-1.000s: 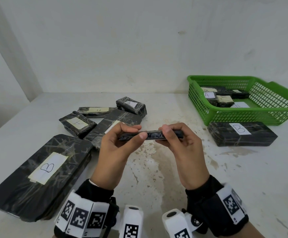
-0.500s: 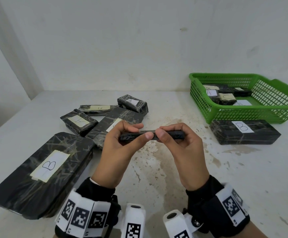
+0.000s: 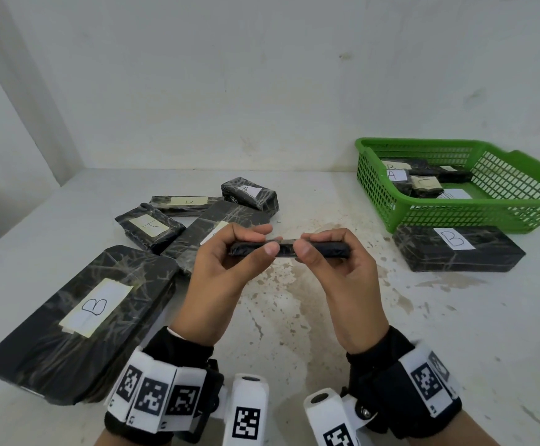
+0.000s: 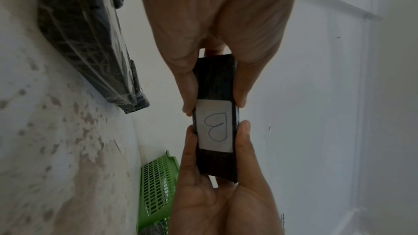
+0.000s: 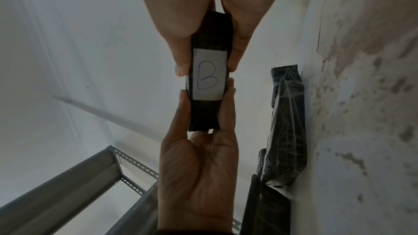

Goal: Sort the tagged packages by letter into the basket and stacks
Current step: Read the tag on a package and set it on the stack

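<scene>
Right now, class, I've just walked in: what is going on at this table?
A person holds a small black package above the table, the left hand and right hand each pinching one end. Its white tag reads B. A larger B package lies in front of the green basket, which already holds several packages. More tagged packages lie to the left, among them a big B one.

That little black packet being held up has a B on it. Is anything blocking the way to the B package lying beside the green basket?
Nothing visible blocks it. Both hands, left and right, pinch the small B packet above bare table. The B package lies to the right, in front of the green basket, with its top free.
</scene>
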Demonstrator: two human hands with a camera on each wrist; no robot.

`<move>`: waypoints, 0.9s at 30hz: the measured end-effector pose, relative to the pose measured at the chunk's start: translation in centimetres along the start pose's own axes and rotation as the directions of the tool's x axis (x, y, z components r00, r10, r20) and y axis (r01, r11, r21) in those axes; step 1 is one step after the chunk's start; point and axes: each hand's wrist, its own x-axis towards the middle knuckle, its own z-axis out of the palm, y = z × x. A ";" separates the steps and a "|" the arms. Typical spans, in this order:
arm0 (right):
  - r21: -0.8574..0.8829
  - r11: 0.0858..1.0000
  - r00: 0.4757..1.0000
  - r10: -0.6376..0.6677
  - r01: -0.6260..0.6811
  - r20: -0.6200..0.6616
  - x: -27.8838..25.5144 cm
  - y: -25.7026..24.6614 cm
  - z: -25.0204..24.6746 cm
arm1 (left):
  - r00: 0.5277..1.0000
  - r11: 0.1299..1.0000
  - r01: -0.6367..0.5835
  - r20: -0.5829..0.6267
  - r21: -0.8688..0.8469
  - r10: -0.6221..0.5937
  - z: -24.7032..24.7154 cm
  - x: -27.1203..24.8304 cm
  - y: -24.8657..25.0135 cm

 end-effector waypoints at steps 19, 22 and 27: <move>0.204 0.966 0.985 0.135 -0.155 0.109 1.0 -0.5 -0.5 | 0.999 0.990 -0.013 -0.041 -0.139 0.007 -0.3 0.2 0.6; 0.244 0.955 0.984 0.145 -0.167 0.105 1.0 -1.0 -0.6 | 0.997 0.979 0.039 -0.056 -0.201 -0.052 -0.1 0.5 0.8; 0.292 0.935 0.976 0.168 -0.202 0.138 1.3 -1.2 -1.2 | 0.989 0.974 0.133 -0.045 -0.184 -0.144 -0.3 0.7 0.9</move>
